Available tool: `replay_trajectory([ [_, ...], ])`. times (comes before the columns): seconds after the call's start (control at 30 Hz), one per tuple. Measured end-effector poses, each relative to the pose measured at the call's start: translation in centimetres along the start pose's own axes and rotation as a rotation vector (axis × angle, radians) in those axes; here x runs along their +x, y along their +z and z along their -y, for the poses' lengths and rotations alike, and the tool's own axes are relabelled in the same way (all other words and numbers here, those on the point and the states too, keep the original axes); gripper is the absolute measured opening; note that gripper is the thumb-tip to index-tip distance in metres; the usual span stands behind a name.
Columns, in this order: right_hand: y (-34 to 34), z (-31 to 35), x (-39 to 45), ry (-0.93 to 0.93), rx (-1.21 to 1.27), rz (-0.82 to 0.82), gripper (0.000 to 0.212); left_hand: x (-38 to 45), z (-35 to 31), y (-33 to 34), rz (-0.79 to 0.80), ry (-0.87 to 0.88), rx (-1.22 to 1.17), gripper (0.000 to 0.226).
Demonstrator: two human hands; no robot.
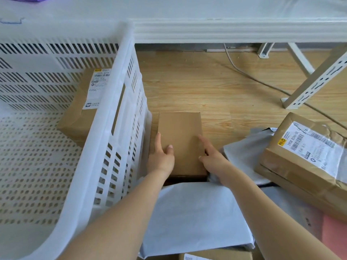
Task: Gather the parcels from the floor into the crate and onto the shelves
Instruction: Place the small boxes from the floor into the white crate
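A small plain brown cardboard box (181,136) lies on the wooden floor just right of the white slatted crate (105,139). My left hand (161,158) grips its left edge with the thumb on top. On the box's right edge rests my right hand (212,156), fingers spread along the side. Inside the crate lies a brown parcel (80,117) with a white label. A taped brown parcel (304,152) with a label sits on the floor at the right. A white-grey poly mailer (195,216) lies under my forearms, and a grey one (244,152) lies beside the taped parcel.
A white shelf board (225,30) runs across the top, with a slotted white leg (317,79) at the right. A grey cable (244,72) crosses the floor. Another labelled box (216,256) peeks in at the bottom edge, and a pink item (336,235) at the lower right.
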State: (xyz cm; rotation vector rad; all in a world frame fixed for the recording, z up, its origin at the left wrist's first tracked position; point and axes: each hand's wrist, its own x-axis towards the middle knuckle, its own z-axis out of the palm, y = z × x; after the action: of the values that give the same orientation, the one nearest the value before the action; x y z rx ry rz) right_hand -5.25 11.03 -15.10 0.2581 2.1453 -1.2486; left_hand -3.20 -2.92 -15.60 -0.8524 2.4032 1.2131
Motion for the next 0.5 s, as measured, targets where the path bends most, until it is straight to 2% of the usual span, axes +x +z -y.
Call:
replay_trajectory([
  [0.23,-1.4,1.5,-1.9,-0.119,0.063,-0.054,0.064,-0.9,-1.0,0.4,-0.164,0.048,-0.076,0.052],
  [0.5,-2.3,4.5,-6.5,-0.279,0.229,-0.33,0.061,-4.1,-5.1,-1.8,-0.236,0.205,-0.213,0.05],
])
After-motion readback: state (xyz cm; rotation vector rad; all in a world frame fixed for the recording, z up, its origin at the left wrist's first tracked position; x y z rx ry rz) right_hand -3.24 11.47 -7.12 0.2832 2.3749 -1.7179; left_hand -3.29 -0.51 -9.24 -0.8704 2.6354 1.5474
